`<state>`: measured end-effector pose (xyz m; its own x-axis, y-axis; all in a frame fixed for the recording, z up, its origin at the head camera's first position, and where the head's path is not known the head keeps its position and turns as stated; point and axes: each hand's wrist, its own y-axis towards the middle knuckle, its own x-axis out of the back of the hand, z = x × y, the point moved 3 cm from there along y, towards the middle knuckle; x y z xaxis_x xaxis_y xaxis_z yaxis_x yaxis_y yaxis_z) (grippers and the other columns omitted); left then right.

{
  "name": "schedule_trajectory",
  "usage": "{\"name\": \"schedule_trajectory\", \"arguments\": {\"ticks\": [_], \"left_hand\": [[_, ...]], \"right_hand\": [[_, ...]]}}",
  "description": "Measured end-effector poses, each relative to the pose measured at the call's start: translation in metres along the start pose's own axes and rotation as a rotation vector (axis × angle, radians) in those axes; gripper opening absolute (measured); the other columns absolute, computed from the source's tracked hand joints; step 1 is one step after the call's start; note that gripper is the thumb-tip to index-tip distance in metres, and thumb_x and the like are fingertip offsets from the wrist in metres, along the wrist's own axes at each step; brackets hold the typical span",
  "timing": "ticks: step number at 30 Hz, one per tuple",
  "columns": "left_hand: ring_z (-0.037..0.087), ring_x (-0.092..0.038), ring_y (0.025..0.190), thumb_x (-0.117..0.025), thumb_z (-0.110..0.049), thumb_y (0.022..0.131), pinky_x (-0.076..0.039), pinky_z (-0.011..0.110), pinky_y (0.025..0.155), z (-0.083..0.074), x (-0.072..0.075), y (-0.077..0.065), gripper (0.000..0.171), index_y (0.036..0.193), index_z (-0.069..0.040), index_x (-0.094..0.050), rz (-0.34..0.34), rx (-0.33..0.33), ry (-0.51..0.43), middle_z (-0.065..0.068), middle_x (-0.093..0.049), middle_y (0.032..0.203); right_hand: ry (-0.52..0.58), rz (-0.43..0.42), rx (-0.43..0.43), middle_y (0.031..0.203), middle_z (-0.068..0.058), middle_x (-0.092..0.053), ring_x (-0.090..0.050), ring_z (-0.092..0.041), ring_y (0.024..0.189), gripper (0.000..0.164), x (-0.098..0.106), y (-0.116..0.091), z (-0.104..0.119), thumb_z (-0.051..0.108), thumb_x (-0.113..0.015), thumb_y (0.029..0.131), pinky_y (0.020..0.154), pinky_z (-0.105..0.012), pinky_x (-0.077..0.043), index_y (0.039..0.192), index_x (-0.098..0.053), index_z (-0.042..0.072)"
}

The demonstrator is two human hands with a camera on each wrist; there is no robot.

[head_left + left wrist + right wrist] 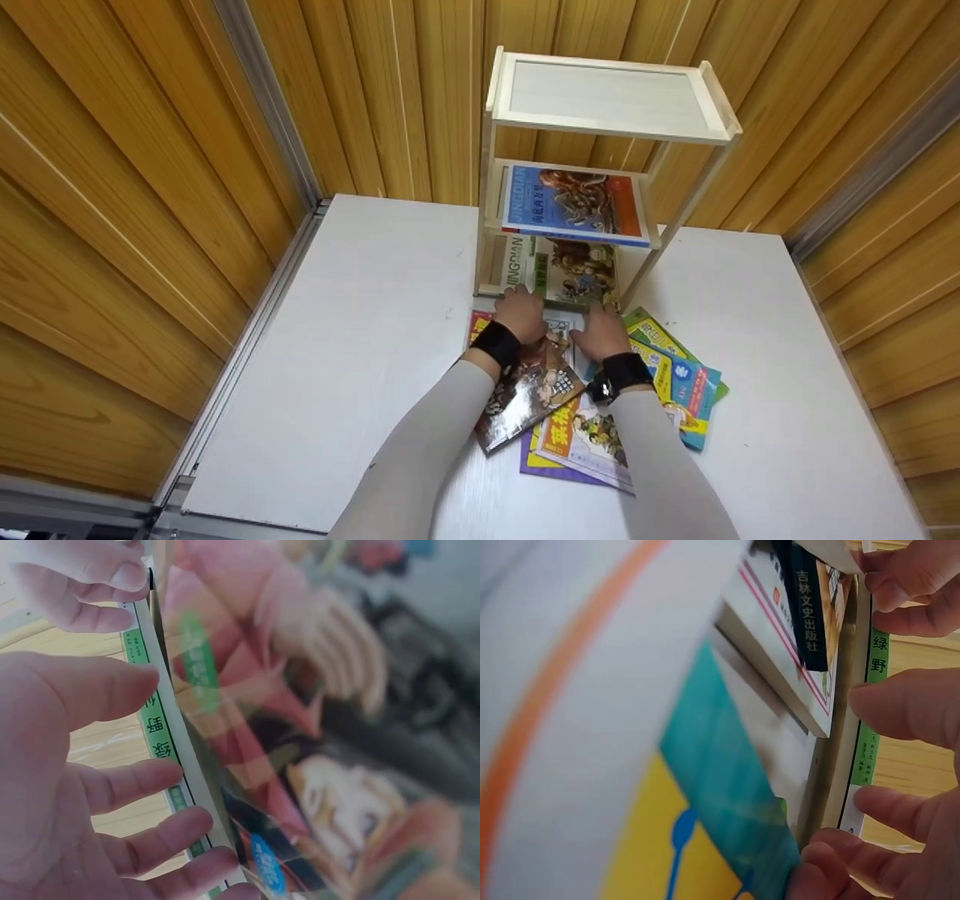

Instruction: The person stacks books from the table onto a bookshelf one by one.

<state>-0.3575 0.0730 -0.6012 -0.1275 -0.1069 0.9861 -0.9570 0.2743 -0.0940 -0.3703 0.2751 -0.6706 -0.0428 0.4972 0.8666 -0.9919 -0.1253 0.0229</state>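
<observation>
A green-and-white picture book (581,274) lies flat on the lowest board of a small wooden shelf (487,262). My left hand (521,313) is at the left part of its front edge, and my right hand (602,331) is at the right part. In the left wrist view, the fingers and thumb of the left hand (67,742) lie extended along the green spine (155,724). The right wrist view has the right hand (930,765) with fingertips against the same spine (870,701). A blue book (570,199) lies on the middle board, above.
Below the left wrist lies a brown glossy book (525,390). A white-and-orange book (592,442) overlaps a purple one near the right forearm. Blue and green books (697,382) fan out at right. The white table (360,322) meets wood-panelled walls (420,97).
</observation>
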Motion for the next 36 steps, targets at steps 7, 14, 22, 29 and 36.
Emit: {"name": "schedule_trajectory", "arguments": {"ticks": [7,14,22,29,36], "left_hand": [[0.040,-0.064,0.131,-0.064,-0.043,0.106,-0.061,0.055,0.102,-0.002,0.001,0.003,0.055,0.149,-0.008,-0.065,0.027,0.011,-0.019,0.022,-0.066,0.143],[0.041,-0.065,0.128,-0.068,-0.042,0.103,-0.062,0.054,0.099,-0.002,-0.003,0.003,0.057,0.151,-0.012,-0.063,0.021,0.006,-0.036,0.021,-0.067,0.140],[0.038,-0.066,0.128,-0.068,-0.042,0.103,-0.063,0.054,0.095,0.003,0.005,-0.006,0.051,0.144,-0.011,-0.069,-0.041,-0.008,-0.035,0.020,-0.068,0.141],[0.042,-0.066,0.131,-0.069,-0.042,0.107,-0.062,0.059,0.099,0.002,0.030,-0.034,0.056,0.149,-0.006,-0.065,-0.080,-0.033,-0.034,0.023,-0.068,0.143],[0.042,-0.067,0.126,-0.069,-0.043,0.106,-0.062,0.060,0.095,-0.001,0.035,-0.071,0.051,0.141,-0.006,-0.069,-0.133,-0.068,-0.050,0.023,-0.071,0.135]], "right_hand": [[0.015,0.004,-0.034,0.151,-0.047,-0.051,-0.057,-0.066,0.134,0.086,0.003,0.000,0.002,0.035,-0.077,0.095,0.113,-0.072,-0.048,0.155,-0.044,-0.017],[0.001,0.041,-0.002,0.151,-0.046,-0.052,-0.061,-0.063,0.130,0.088,0.001,0.003,-0.008,0.040,-0.074,0.099,0.108,-0.070,-0.052,0.158,-0.040,-0.015],[0.074,0.097,0.002,0.146,-0.040,-0.061,-0.064,-0.058,0.129,0.070,0.053,-0.039,0.053,0.030,-0.071,0.103,0.107,-0.068,-0.053,0.155,-0.048,-0.011],[0.047,0.068,0.067,0.151,-0.039,-0.057,-0.063,-0.056,0.132,0.063,0.069,-0.061,0.084,0.025,-0.071,0.106,0.108,-0.067,-0.054,0.156,-0.051,-0.007],[0.012,0.038,0.094,0.152,-0.038,-0.058,-0.062,-0.056,0.134,0.062,0.068,-0.087,0.087,0.027,-0.072,0.107,0.110,-0.068,-0.052,0.156,-0.054,-0.006]]}}
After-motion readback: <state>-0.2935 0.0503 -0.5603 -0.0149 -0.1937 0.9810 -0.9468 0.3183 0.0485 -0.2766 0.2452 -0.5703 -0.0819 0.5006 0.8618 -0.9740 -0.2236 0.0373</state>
